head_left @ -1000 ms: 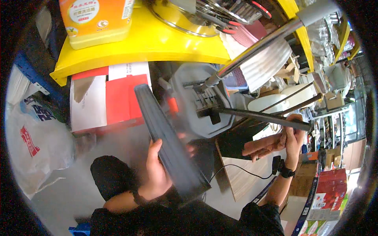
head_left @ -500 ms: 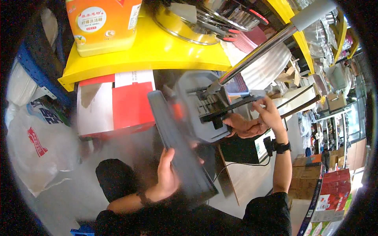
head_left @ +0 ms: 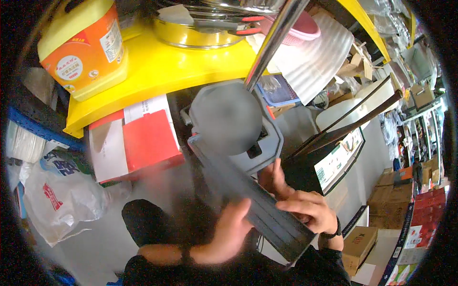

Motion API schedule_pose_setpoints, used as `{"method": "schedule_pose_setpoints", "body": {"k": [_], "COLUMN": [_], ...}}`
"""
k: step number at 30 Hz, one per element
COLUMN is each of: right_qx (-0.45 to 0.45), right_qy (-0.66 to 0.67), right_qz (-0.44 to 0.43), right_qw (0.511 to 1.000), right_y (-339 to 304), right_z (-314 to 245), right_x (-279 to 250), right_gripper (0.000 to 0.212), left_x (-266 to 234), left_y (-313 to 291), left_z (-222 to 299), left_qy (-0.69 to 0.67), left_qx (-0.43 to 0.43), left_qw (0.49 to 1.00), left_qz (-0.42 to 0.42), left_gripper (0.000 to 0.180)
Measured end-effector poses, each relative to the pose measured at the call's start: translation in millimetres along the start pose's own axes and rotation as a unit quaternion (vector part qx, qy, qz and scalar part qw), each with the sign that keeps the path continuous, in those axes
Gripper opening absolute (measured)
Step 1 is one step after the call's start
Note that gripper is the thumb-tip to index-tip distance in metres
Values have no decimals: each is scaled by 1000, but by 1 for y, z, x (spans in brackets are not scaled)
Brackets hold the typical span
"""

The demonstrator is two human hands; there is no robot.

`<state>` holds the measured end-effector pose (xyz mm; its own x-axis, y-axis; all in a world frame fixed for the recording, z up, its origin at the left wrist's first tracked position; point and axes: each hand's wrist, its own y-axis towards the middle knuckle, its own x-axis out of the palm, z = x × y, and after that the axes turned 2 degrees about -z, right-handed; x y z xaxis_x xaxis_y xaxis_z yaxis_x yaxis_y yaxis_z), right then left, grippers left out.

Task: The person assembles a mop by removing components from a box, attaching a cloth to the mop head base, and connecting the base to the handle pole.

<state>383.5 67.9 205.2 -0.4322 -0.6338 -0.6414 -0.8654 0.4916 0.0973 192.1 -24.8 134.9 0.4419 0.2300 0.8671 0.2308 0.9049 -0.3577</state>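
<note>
A long, ridged dark grey panel slants from the grey bucket-like body down toward my lap. My left hand, smeared by motion, has its thumb raised along the panel's near edge, its other fingers hidden. My right hand curls its fingers over the panel's other edge, near the lower end. Further fingers show between panel and body; I cannot tell whose. A blurred round grey shape covers most of the body's top. Beside it rises a chrome pole, leaning right.
A yellow shelf ahead carries an orange-labelled jug and pans. Below it sits a red and white box. A white plastic bag lies at left. Dark poles lean at right, with cartons beyond.
My right hand has come down from the black strap-like part to the panel. The panel's lower end has swung right. The round grey shape now covers the body's inner mechanism.
</note>
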Motion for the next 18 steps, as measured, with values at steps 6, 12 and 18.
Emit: {"method": "schedule_pose_setpoints", "body": {"k": [6,12,18], "right_qx": [3,-14,56], "right_qy": [-35,-129,-65], "right_qz": [236,312,331], "right_qw": [971,941,940], "right_y": [-18,-5,31], "right_z": [-8,-5,5], "right_x": [1,-21,-42], "right_gripper": [26,23,30], "left_x": [41,58,54], "left_y": [8,28,51], "left_z": [-9,-8,17], "left_qy": [-3,26,95], "left_qx": [5,-34,35], "left_qw": [999,989,983], "left_qz": [-36,-140,-155], "left_gripper": [45,54,61]}}
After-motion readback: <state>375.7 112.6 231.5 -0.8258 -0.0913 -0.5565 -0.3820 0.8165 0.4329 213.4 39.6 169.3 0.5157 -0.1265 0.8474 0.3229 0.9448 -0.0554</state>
